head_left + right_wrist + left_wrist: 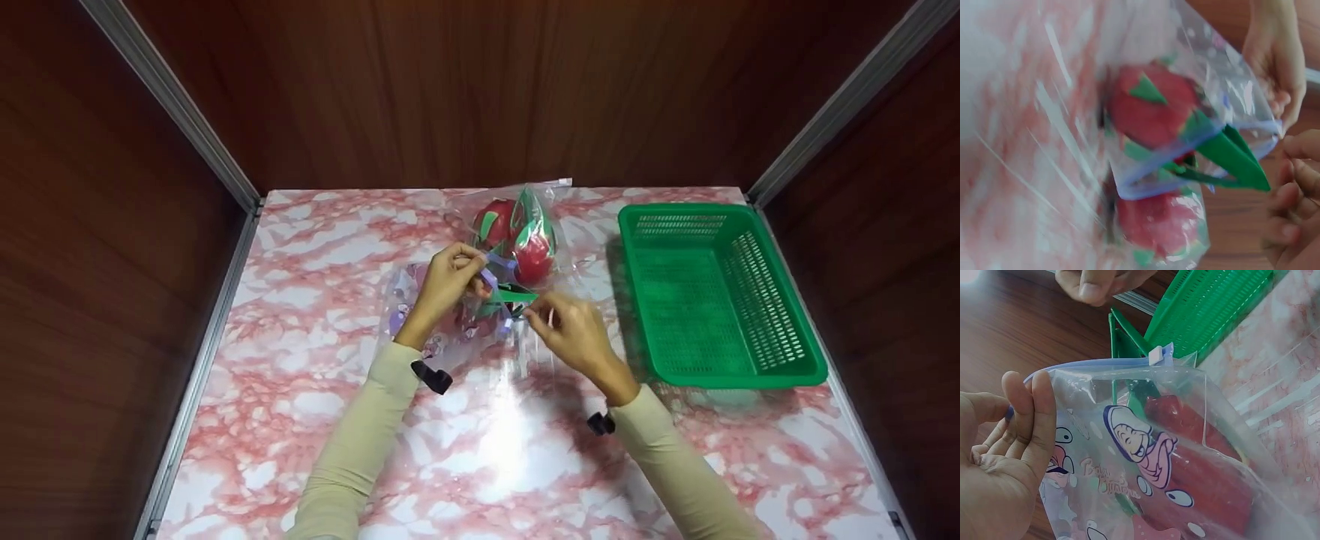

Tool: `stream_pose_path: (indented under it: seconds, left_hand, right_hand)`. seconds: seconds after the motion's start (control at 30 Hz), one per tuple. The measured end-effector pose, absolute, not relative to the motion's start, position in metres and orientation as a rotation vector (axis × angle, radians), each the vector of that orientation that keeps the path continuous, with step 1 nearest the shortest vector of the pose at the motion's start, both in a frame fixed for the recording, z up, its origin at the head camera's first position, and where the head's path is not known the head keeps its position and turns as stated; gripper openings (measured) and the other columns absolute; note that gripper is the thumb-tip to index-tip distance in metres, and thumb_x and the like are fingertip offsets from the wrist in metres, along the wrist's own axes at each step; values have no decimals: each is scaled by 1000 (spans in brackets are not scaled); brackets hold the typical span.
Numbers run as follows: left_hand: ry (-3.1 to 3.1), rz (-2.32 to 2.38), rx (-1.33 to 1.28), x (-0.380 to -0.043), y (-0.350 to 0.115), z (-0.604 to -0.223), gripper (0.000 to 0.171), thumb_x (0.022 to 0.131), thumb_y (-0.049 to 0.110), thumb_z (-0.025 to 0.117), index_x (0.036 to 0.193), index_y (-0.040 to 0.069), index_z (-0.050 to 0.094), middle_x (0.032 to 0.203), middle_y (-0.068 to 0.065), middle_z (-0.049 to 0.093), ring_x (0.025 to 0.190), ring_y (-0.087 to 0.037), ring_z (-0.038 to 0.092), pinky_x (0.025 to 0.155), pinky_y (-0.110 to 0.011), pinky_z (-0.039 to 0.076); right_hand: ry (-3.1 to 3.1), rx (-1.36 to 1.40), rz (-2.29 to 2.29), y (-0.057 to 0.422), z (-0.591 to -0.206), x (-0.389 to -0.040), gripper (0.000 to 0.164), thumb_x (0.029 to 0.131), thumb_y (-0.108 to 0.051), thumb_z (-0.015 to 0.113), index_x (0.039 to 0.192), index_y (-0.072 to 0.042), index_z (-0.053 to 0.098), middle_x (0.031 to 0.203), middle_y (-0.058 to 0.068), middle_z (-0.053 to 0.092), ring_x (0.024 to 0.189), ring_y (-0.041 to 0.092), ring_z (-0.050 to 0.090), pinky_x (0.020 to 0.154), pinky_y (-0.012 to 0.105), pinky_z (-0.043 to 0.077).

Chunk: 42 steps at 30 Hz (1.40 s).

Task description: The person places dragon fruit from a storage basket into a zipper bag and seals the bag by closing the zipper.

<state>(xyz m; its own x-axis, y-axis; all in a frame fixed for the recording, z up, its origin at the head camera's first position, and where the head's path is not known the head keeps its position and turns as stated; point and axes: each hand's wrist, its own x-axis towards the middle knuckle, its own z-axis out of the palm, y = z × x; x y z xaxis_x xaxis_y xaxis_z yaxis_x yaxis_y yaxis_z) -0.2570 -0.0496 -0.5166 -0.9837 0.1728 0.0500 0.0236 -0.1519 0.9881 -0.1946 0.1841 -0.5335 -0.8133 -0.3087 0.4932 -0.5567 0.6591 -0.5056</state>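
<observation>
My left hand (pixel 450 281) pinches the purple zip edge (pixel 1095 364) of a clear zip bag (pixel 1095 455) printed with cartoon figures. Inside this bag lies a red dragon fruit (pixel 1202 472) with green leaves. Its pointed green leaf tip (pixel 1244 163) sticks out through the parted mouth. Close to that tip, my right hand (pixel 570 330) has loosely bent fingers and seems to hold nothing; the left wrist view shows a gap between them. The zip's white slider (pixel 1155 355) sits near one end of the edge.
Behind the hands, another clear zip bag (pixel 562 210) holds red-and-green dragon fruits (pixel 534 255). A green plastic basket (pixel 641 315) stands at the right on the marbled red-and-white table (pixel 300 420). Brown wood-grain panels (pixel 480 90) enclose the back and sides.
</observation>
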Motion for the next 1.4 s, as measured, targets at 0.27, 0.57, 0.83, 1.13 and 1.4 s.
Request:
stream_pose_path:
  seconds: [0.27, 0.57, 0.83, 1.13, 1.4]
  left_hand:
    - [1992, 2301, 224, -256, -49, -517, 8, 106, 5, 62, 108, -3, 64, 65, -2, 66, 50, -11, 66, 57, -28, 63]
    - [1956, 2299, 250, -257, -49, -518, 8, 106, 4, 62, 109, -4, 62, 66, -4, 67, 49, -10, 64, 56, -29, 63]
    - [2122, 2148, 327, -259, -55, -518, 17, 108, 16, 63, 112, 0, 67, 58, -3, 65, 42, -12, 54, 43, -25, 49]
    - [2338, 2073, 293, -273, -56, -508, 24, 109, 16, 61, 110, -5, 73, 61, -4, 63, 51, -22, 54, 45, -24, 40]
    - [2536, 1919, 346, -290, -47, -505, 19, 107, 16, 65, 107, 0, 75, 92, -18, 74, 82, -28, 69, 66, -21, 47]
  right_hand:
    - [-2808, 542, 1099, 171, -557, -191, 38, 105, -42, 68, 77, -16, 72, 61, -6, 62, 55, 6, 50, 55, 29, 41]
    - [-2843, 412, 1259, 157, -569, -194, 43, 106, -46, 65, 73, -18, 69, 60, -6, 63, 52, 8, 53, 56, 30, 44]
    - [-2805, 441, 1222, 152, -573, -193, 33, 102, -28, 71, 72, -16, 66, 61, -4, 66, 55, 6, 49, 58, 27, 40]
    - [-2794, 444, 1229, 153, -575, -190, 30, 99, -26, 71, 71, -17, 66, 62, -6, 64, 56, 6, 48, 59, 27, 39]
    - [-2785, 439, 1233, 153, -577, -190, 27, 98, -24, 71, 72, -16, 67, 63, -5, 66, 57, 6, 48, 60, 27, 40]
